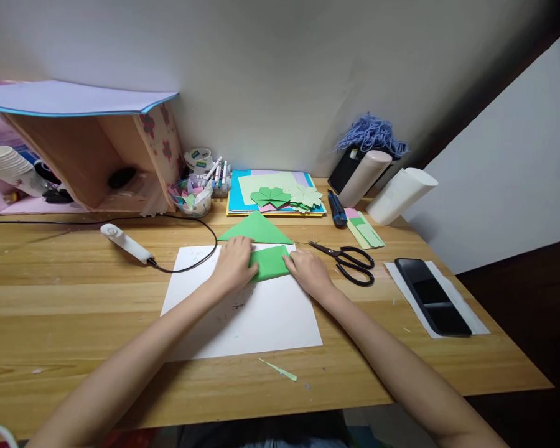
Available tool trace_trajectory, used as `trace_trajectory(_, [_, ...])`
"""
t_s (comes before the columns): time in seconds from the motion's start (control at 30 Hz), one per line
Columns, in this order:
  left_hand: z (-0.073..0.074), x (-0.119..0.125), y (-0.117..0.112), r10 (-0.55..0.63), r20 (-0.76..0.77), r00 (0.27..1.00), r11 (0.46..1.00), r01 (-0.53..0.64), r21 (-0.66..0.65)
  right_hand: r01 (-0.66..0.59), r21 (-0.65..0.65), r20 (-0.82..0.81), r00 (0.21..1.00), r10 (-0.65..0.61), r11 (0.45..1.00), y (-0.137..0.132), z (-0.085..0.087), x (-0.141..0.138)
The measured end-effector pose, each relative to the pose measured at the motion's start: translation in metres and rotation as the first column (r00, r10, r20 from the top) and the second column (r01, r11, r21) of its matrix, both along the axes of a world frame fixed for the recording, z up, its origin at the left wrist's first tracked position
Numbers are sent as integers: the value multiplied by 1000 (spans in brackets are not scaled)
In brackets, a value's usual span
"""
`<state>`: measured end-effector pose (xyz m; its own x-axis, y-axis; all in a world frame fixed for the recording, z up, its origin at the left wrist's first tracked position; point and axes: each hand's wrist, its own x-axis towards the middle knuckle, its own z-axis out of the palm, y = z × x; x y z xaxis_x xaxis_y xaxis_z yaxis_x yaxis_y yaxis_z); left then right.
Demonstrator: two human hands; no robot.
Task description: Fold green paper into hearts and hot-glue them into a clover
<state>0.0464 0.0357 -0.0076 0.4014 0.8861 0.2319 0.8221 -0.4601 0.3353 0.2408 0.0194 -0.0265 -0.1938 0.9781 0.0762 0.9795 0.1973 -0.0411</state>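
Note:
A folded green paper (pixel 270 261) lies on a large white sheet (pixel 261 323) between my hands. My left hand (pixel 234 264) grips its left side, the thumb along the lower edge. The right edge is pinched by my right hand (pixel 308 269), with the thumb on top near the corner. Just behind them a green paper triangle (pixel 260 229) rests on the table, its point facing the wall. Black-handled scissors (pixel 348 258) lie to the right of my right hand, blades toward it.
Behind stand folded paper leaves (pixel 270 196) on stacked coloured paper (pixel 240 199), a tub of scraps (pixel 193 200), a utility knife (pixel 337 210) and paper rolls (pixel 366 177). A corded white device (pixel 126 242) lies left, a phone (pixel 432 295) right. One pale paper strip (pixel 280 370) lies in front.

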Motion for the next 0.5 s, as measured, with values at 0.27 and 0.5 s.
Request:
trace_trajectory(0.27, [-1, 24, 30, 28, 26, 999, 951, -19, -310, 7, 68, -48, 999, -4, 998, 3, -4, 0])
trace_trajectory(0.5, [3, 15, 32, -54, 229, 972, 921, 138, -365, 8, 86, -222, 975, 11, 996, 2, -3, 3])
